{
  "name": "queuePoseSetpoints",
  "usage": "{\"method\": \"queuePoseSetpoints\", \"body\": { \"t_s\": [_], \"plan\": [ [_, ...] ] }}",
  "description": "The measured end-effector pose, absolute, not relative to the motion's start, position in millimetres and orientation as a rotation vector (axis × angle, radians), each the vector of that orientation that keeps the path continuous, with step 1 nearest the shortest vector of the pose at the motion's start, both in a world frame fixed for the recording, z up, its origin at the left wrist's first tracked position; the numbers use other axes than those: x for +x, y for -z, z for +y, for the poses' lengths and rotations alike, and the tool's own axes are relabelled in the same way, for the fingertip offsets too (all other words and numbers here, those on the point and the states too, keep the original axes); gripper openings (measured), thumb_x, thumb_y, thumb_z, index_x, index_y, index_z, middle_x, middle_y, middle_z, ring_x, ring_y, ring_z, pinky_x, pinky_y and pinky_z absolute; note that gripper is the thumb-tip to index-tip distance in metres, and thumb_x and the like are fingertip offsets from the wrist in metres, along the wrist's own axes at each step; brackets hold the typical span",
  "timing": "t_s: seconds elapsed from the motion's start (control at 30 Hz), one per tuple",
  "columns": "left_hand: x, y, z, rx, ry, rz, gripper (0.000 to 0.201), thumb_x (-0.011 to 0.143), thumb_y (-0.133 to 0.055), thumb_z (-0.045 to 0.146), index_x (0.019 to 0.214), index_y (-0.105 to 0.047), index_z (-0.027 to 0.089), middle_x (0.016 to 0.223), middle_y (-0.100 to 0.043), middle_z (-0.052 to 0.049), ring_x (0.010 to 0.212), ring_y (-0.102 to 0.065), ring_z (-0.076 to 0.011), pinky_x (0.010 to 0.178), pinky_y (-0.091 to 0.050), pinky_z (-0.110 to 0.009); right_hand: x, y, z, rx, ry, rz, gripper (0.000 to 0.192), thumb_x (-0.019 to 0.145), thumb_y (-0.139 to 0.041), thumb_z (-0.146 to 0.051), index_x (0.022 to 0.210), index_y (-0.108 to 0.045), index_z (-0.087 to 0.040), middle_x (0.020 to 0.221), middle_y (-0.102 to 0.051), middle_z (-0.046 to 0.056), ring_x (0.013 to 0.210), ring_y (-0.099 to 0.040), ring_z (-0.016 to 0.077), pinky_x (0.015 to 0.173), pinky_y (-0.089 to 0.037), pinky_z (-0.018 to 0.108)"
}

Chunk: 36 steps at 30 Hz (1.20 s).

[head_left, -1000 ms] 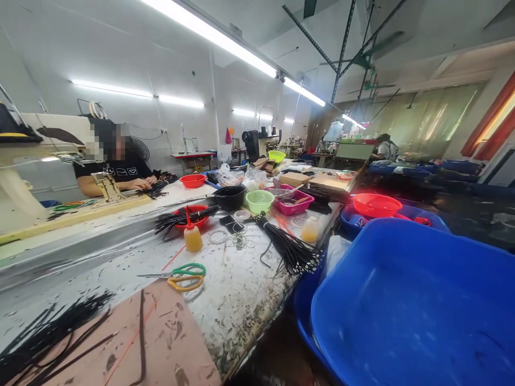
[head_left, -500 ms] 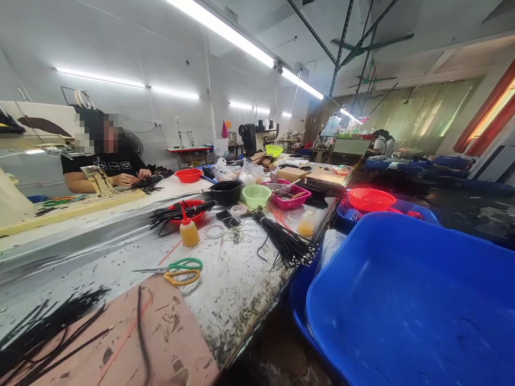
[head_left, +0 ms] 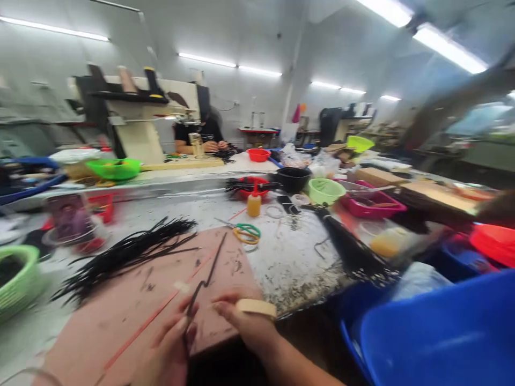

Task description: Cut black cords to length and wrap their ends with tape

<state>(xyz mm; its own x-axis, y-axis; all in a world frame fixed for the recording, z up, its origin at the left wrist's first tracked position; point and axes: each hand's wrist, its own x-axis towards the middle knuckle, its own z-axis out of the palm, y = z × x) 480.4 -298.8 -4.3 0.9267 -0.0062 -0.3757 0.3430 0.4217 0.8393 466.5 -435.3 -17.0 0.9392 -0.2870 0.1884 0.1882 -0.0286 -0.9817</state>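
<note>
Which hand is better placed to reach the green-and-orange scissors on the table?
Probably the right hand: it is nearer to the scissors and seems less occupied, with only a pale band visible at it. The left hand holds a black strip.

Two bare hands point(head_left: 174, 333) point(head_left: 247, 326) can be counted, with just one black strip point(head_left: 215, 261) held. One pair of scissors point(head_left: 246, 234), two bottles of yellow stuff point(head_left: 254, 206) point(head_left: 388, 243), two pale green baskets point(head_left: 326, 192) point(head_left: 30, 281), one pink basket point(head_left: 376, 210) and one black bowl point(head_left: 293, 183) can be spotted too, plus one co-worker point(head_left: 205, 131).
</note>
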Motion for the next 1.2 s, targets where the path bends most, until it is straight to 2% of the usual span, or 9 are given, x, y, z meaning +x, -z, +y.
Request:
{"method": "queuePoseSetpoints", "body": {
  "t_s": [0.1,0.17,0.27,0.37,0.57,0.87,1.03,1.2],
  "plan": [
    [471,-5,-302,0.986,0.247,0.346,0.014,0.049,-0.075,0.021,0.058,-0.064,0.017,0.096,-0.066,-0.002,0.084,-0.059,-0.0167,0.065,-0.049,-0.021,461,14,-423,-1.286,0.177,0.225,0.018,0.056,-0.071,-0.033,0.063,-0.066,-0.018,0.056,-0.062,0.0,0.052,-0.055,0.013,0.049,-0.043,0.022],
    [467,-7,-304,0.94,0.243,0.373,0.014,0.05,-0.075,0.021,0.058,-0.064,0.017,0.095,-0.065,0.0,0.076,-0.058,-0.0122,0.065,-0.047,-0.019,458,12,-415,-1.158,0.107,0.277,0.022,0.05,-0.074,-0.033,0.058,-0.061,-0.018,0.051,-0.057,-0.002,0.048,-0.051,0.0111,0.046,-0.04,0.021],
    [462,-7,-303,0.908,0.255,0.372,0.014,0.051,-0.075,0.021,0.057,-0.064,0.017,0.081,-0.063,0.002,0.066,-0.054,-0.0083,0.065,-0.045,-0.018,456,8,-405,-1.085,0.038,0.277,0.026,0.048,-0.075,-0.034,0.054,-0.056,-0.017,0.045,-0.051,-0.005,0.045,-0.046,0.0091,0.045,-0.038,0.021],
    [459,-4,-300,0.884,0.269,0.352,0.015,0.051,-0.076,0.02,0.058,-0.064,0.017,0.072,-0.061,0.003,0.069,-0.053,-0.0096,0.068,-0.044,-0.019,456,7,-401,-1.073,-0.004,0.246,0.027,0.049,-0.075,-0.034,0.054,-0.054,-0.016,0.044,-0.048,-0.005,0.045,-0.044,0.0082,0.046,-0.036,0.02],
    [459,-1,-300,0.922,0.272,0.294,0.013,0.053,-0.074,0.021,0.056,-0.063,0.017,0.069,-0.057,0.003,0.066,-0.049,-0.01,0.068,-0.042,-0.02,456,12,-399,-1.05,-0.009,0.271,0.032,0.049,-0.074,-0.038,0.056,-0.052,-0.017,0.046,-0.048,-0.006,0.045,-0.043,0.0083,0.046,-0.034,0.021],
    [457,2,-297,1.138,0.175,0.175,0.012,0.06,-0.071,0.026,0.057,-0.062,0.018,0.064,-0.052,0.002,0.068,-0.046,-0.0135,0.069,-0.039,-0.023,452,10,-396,-1.132,0.038,0.243,0.027,0.056,-0.069,-0.037,0.056,-0.048,-0.019,0.045,-0.044,-0.008,0.045,-0.041,0.0078,0.047,-0.034,0.02],
    [456,9,-291,1.249,0.112,0.013,0.01,0.07,-0.062,0.028,0.066,-0.064,0.019,0.072,-0.052,0.0,0.071,-0.045,-0.0152,0.069,-0.039,-0.025,451,14,-390,-1.119,0.129,0.262,0.028,0.056,-0.069,-0.037,0.057,-0.047,-0.02,0.05,-0.052,-0.005,0.051,-0.049,0.0113,0.051,-0.041,0.023],
    [456,4,-288,1.242,0.171,0.002,0.01,0.071,-0.063,0.025,0.063,-0.06,0.02,0.067,-0.048,0.002,0.07,-0.043,-0.0138,0.068,-0.037,-0.023,449,17,-390,-1.263,0.211,0.223,0.022,0.061,-0.067,-0.035,0.057,-0.053,-0.019,0.055,-0.056,-0.002,0.055,-0.052,0.0125,0.055,-0.044,0.024]
  ]
}}
